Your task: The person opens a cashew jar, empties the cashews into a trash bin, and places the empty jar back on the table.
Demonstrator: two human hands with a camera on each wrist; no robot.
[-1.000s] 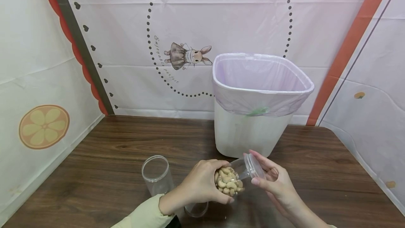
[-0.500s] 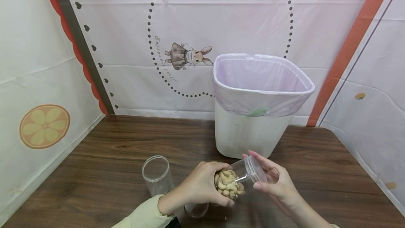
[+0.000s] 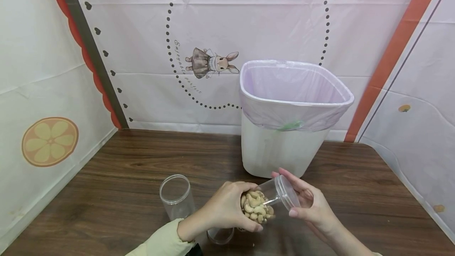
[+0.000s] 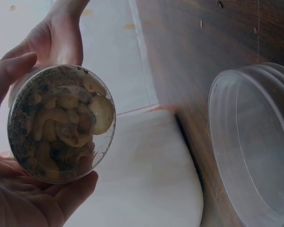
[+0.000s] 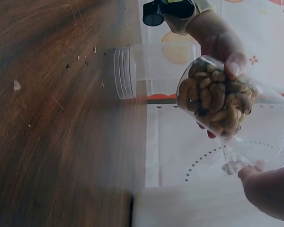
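Left hand (image 3: 227,205) wraps a clear jar (image 3: 267,188) near its base, thumb one side, fingers the other. Right hand (image 3: 313,202) pinches the lid (image 3: 289,194) by its rim, thumb and fingertips on opposite sides. Lid sits at the jar mouth; can't tell if it's seated. Jar is tilted, mouth toward the right hand, held clear of the wooden surface (image 3: 359,192), over its near half, well in from left and right edges. Cashews (image 3: 256,208) piled at the base end, upper part see-through.

Second jar (image 3: 176,196), also clear, stands on the surface beyond the left forearm, toward the left edge. Another clear round piece (image 3: 220,236) partly hidden under the left wrist, can't tell jar or lid. White bin (image 3: 281,149) with purple liner (image 3: 291,117) stands toward the far edge, right of its middle. Crumbs (image 5: 17,85) on the surface, right wrist view.
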